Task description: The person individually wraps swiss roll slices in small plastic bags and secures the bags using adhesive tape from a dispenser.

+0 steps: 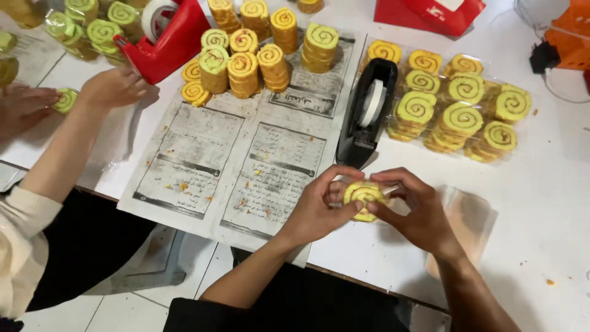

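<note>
**Both hands on one wrapped swirl cookie stack**

I see my left hand and right hand closed around a small clear-wrapped stack of yellow swirl cookies, low over the white worktop. A black tape dispenser stands just behind; printed paper sheets lie left.

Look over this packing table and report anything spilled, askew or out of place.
Orange crumbs are scattered over the newspaper sheet and a few lie on the white table at the right. The black tape dispenser lies tilted against the wrapped swirl cookies. Both hands hold one cookie stack. Nothing looks broken.
</note>
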